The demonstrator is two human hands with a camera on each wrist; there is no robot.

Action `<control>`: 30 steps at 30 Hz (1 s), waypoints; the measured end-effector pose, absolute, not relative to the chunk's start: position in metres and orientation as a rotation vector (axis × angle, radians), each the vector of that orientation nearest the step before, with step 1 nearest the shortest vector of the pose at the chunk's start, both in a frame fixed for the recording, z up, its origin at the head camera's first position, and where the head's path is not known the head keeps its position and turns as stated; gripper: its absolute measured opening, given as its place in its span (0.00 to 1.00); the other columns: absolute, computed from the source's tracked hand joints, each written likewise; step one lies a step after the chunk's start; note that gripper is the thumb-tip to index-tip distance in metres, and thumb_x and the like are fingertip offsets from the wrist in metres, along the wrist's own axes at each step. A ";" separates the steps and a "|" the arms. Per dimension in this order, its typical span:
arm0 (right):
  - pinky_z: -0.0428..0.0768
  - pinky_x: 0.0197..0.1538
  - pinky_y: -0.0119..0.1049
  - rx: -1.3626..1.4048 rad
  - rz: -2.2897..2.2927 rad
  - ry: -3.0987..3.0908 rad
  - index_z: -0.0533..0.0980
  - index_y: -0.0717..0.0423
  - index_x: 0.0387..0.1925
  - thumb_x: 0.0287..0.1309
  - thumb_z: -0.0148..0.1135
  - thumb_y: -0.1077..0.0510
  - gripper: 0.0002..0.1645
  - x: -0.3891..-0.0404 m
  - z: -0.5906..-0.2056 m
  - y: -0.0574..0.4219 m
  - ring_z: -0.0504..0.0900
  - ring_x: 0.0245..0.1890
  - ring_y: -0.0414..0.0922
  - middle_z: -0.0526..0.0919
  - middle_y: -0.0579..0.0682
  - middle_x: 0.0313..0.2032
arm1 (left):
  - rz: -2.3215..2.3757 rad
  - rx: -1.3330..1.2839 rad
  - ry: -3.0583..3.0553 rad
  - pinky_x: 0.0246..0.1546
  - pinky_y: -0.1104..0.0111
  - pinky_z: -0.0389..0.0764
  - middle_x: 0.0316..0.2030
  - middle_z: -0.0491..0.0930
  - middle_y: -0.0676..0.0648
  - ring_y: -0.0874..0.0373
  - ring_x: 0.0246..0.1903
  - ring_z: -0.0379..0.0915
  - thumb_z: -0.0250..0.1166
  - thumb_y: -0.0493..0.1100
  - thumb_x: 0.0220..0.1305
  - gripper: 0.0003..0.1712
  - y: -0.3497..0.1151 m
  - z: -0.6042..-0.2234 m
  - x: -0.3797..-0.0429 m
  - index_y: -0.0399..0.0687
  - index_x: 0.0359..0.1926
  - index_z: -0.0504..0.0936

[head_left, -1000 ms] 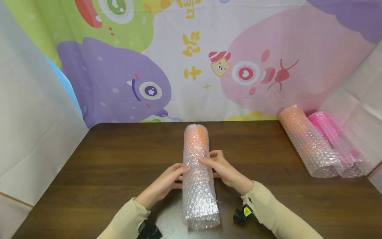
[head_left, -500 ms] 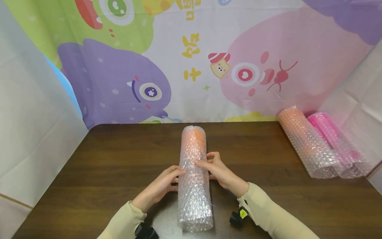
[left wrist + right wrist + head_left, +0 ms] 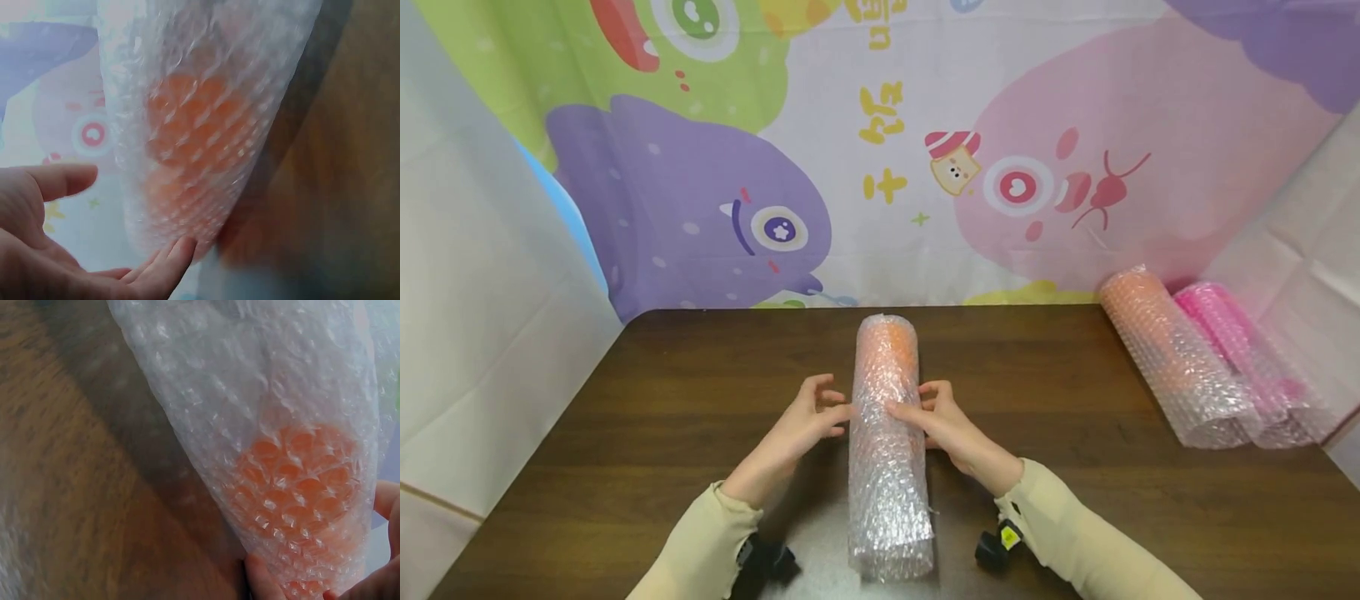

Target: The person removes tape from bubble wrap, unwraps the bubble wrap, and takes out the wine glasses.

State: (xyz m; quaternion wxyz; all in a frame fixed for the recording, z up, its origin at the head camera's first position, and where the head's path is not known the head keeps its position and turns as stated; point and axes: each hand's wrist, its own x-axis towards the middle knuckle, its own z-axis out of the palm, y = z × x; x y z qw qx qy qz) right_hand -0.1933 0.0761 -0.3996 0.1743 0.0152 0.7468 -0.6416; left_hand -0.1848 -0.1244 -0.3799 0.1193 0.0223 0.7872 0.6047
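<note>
Roll of bubble wrap (image 3: 889,483), with an orange patch (image 3: 303,478) showing through, appears to lie on the table (image 3: 625,467) in front of the person. Its long axis runs straight away toward the back edge, the orange end farther off. It sits between the two hands, so each meets it from the side. The right hand (image 3: 952,429) is the nearer: its thumb rests over the top and its bent fingers go down the right side, a light grip. The left hand (image 3: 797,429) is loosely spread at the left side and grips nothing; whether its fingertips touch the wrap, I cannot tell. Past the far end hangs a cartoon curtain (image 3: 880,258). An orange roll (image 3: 1180,358) and a pink roll (image 3: 1255,358) lie slanted side by side at the back right, well apart, with the right hand between them and the middle one.
</note>
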 end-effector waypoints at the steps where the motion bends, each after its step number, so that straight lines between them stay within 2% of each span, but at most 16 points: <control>1: 0.78 0.39 0.42 0.039 -1.821 2.120 0.50 0.60 0.56 0.53 0.61 0.47 0.40 -0.194 -0.400 0.076 0.74 0.42 0.51 0.66 0.64 0.47 | 1.729 0.079 2.385 0.45 0.59 0.76 0.53 0.66 0.34 0.46 0.49 0.70 0.60 0.42 0.57 0.39 -0.124 -0.378 -0.187 0.34 0.64 0.51; 3: 0.78 0.38 0.41 0.032 -1.820 2.127 0.51 0.60 0.56 0.53 0.61 0.47 0.39 -0.194 -0.400 0.076 0.74 0.42 0.51 0.66 0.63 0.47 | 1.604 0.149 2.586 0.45 0.59 0.76 0.52 0.69 0.36 0.47 0.48 0.71 0.62 0.43 0.57 0.37 -0.123 -0.373 -0.191 0.36 0.63 0.56; 7: 0.78 0.37 0.40 0.024 -1.822 2.124 0.51 0.59 0.55 0.53 0.61 0.47 0.38 -0.195 -0.401 0.076 0.75 0.41 0.50 0.67 0.63 0.46 | 1.277 0.379 2.989 0.44 0.57 0.74 0.47 0.73 0.41 0.49 0.46 0.72 0.63 0.44 0.56 0.27 -0.120 -0.363 -0.198 0.39 0.55 0.69; 11: 0.78 0.37 0.38 0.010 -1.821 2.125 0.52 0.59 0.54 0.53 0.61 0.47 0.37 -0.196 -0.402 0.076 0.75 0.40 0.49 0.68 0.63 0.46 | 1.085 0.590 3.161 0.38 0.60 0.75 0.40 0.76 0.42 0.51 0.39 0.73 0.63 0.42 0.56 0.16 -0.113 -0.352 -0.209 0.40 0.45 0.78; 15: 0.78 0.37 0.38 -0.002 -1.813 2.154 0.53 0.59 0.54 0.52 0.61 0.47 0.37 -0.195 -0.401 0.075 0.76 0.39 0.49 0.68 0.63 0.46 | 1.039 0.702 3.164 0.32 0.64 0.76 0.33 0.78 0.44 0.53 0.32 0.74 0.62 0.39 0.56 0.11 -0.103 -0.346 -0.223 0.40 0.40 0.80; 20: 0.79 0.36 0.39 0.002 -1.817 2.161 0.53 0.60 0.54 0.53 0.61 0.49 0.37 -0.195 -0.402 0.074 0.76 0.38 0.48 0.68 0.63 0.46 | 0.941 0.724 3.159 0.31 0.66 0.79 0.31 0.78 0.46 0.54 0.32 0.77 0.63 0.38 0.56 0.08 -0.093 -0.347 -0.238 0.41 0.37 0.82; 30: 0.79 0.36 0.40 0.006 -1.785 2.187 0.53 0.60 0.55 0.53 0.62 0.49 0.37 -0.197 -0.403 0.074 0.77 0.39 0.49 0.69 0.63 0.47 | 0.644 0.787 3.265 0.26 0.65 0.75 0.28 0.74 0.47 0.57 0.24 0.70 0.67 0.45 0.53 0.10 -0.079 -0.349 -0.245 0.43 0.33 0.83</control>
